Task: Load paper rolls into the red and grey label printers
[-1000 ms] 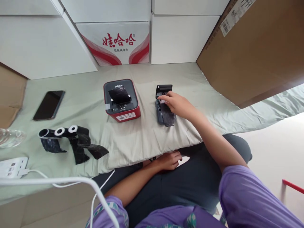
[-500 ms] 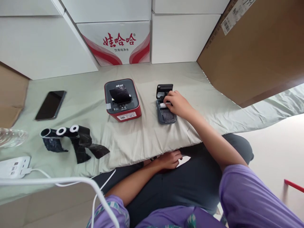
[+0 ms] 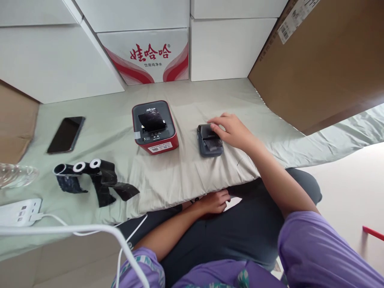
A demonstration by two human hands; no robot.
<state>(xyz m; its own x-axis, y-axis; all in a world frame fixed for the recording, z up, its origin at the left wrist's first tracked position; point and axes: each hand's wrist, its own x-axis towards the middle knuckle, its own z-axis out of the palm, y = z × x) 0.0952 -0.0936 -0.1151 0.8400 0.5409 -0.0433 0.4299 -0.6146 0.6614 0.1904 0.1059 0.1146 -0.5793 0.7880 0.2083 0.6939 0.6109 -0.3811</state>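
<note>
Head view shows the right hand [image 3: 232,130] resting flat, fingers spread, on the small grey printer [image 3: 210,140], whose long axis runs near to far, right of the red printer [image 3: 155,127]. Left hand [image 3: 214,202] lies loosely curled, holding nothing, on the lap, well nearer.

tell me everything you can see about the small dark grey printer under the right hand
The small grey printer is a compact, rounded-corner box that looks like matte dark plastic. Its lid is shut, with a dark strip showing across the top. It lies flat on the pale green cloth, just right of the red printer and apart from it. The right hand rests on its far end, fingers spread over the lid. Nothing else touches it.
</note>
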